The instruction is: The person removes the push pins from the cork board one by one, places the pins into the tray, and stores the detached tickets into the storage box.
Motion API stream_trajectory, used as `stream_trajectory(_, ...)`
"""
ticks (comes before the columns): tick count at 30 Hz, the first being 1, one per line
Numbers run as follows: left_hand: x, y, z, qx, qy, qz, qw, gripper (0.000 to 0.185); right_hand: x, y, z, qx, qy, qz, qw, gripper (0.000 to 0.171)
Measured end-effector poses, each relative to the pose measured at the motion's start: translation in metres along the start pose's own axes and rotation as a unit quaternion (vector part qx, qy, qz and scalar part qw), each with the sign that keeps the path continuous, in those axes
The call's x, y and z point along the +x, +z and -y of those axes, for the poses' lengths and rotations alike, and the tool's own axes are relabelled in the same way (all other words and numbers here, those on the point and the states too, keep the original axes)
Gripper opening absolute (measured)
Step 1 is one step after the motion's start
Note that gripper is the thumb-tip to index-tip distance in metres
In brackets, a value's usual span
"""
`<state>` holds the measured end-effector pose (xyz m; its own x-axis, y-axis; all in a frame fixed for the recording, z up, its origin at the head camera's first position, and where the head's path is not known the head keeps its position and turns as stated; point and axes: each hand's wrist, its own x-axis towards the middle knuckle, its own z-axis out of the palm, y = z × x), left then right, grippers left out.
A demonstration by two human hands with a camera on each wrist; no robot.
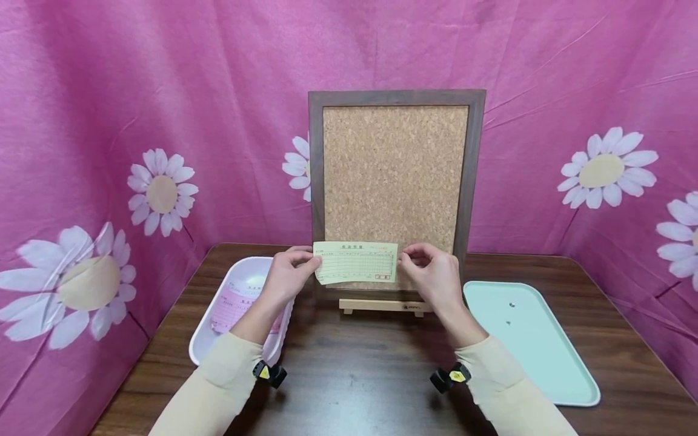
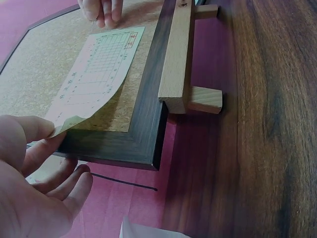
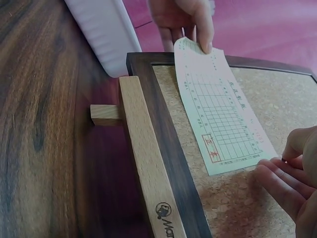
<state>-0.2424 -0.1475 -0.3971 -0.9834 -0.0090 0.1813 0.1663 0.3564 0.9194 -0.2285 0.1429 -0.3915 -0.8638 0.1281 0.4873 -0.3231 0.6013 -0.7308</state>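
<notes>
A pale yellow printed slip (image 1: 355, 261) lies flat against the lower part of a cork board (image 1: 392, 175) with a dark wooden frame. My left hand (image 1: 311, 261) pinches the slip's left edge between thumb and forefinger (image 2: 47, 139). My right hand (image 1: 406, 259) is at the slip's right edge with its fingers curled; thumb and forefinger seem to pinch a small pin (image 3: 284, 159) just off the slip's corner (image 3: 223, 119). The other fingers rest on the cork.
The board stands on a small light wooden easel (image 1: 382, 306) on a dark wooden table. At the left, a white tray (image 1: 204, 339) holds pink slips (image 1: 234, 306). At the right, a mint green tray (image 1: 545, 357) holds two small pins (image 1: 511, 304). Pink flowered cloth hangs behind.
</notes>
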Motion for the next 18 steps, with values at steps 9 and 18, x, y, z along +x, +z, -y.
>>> stream_trajectory(9,0.001,-0.004,-0.001,-0.015,-0.003,-0.017,0.9997,0.023,-0.001,-0.008,-0.001,0.021,-0.009,-0.007,1.000,0.007)
stream_trajectory(18,0.001,-0.007,0.001,-0.001,0.019,-0.027,0.9994,0.017,-0.002,-0.017,-0.012,0.017,-0.024,-0.026,0.999,0.005)
